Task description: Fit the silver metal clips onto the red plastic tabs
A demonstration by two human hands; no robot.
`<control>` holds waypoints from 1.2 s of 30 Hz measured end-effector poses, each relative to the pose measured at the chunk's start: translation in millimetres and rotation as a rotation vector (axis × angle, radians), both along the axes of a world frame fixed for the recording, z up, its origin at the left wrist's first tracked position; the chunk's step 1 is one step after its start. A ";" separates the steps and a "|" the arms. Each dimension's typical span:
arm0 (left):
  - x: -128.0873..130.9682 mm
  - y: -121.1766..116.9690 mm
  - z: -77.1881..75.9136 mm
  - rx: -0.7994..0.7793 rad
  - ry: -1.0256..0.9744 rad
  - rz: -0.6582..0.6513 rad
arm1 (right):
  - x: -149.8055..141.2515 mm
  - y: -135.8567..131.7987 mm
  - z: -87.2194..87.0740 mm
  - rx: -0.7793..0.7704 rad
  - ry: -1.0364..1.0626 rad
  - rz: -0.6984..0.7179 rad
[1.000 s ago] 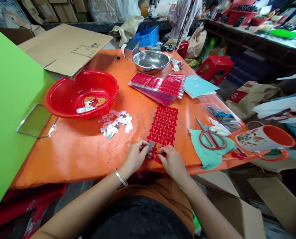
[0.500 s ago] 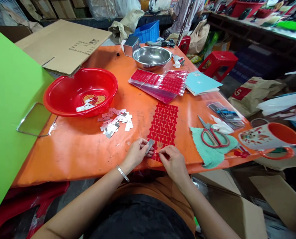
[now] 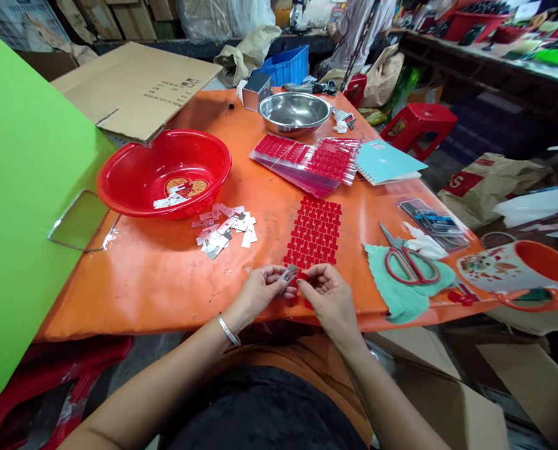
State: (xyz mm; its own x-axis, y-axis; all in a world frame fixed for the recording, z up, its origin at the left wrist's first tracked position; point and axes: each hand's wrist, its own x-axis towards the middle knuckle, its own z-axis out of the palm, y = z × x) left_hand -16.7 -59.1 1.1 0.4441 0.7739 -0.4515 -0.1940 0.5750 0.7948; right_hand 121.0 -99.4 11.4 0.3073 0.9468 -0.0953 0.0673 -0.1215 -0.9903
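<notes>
Nearer the left grip point(image 3: 261, 289), the right grip point(image 3: 331, 301) is now being brought, pinching a red piece point(image 3: 302, 277). Just beside it, a grey plate point(image 3: 288, 274) is being pinched by the left grip.

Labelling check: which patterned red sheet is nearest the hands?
The flat red notched sheet at the left hand and right hand; other red sheets lie farther off, beside the turquoise spiral notebook.
</notes>
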 end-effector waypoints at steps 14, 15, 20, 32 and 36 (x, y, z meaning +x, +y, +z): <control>-5.1 -6.2 9.5 0.044 -0.038 0.042 | -15.7 4.1 -6.1 0.010 -0.042 -0.011; -4.9 -6.2 9.5 0.047 -0.038 0.040 | -16.1 4.1 -5.8 0.013 -0.052 -0.011; -5.0 -6.7 10.4 0.056 -0.043 0.039 | -17.4 4.6 -4.6 0.020 -0.072 -0.014; -6.6 -7.6 10.3 0.059 -0.043 0.034 | -17.6 3.7 -5.9 0.009 -0.057 -0.004; -6.4 -7.9 10.6 0.062 -0.041 0.034 | -18.5 3.7 -4.6 0.002 -0.048 -0.002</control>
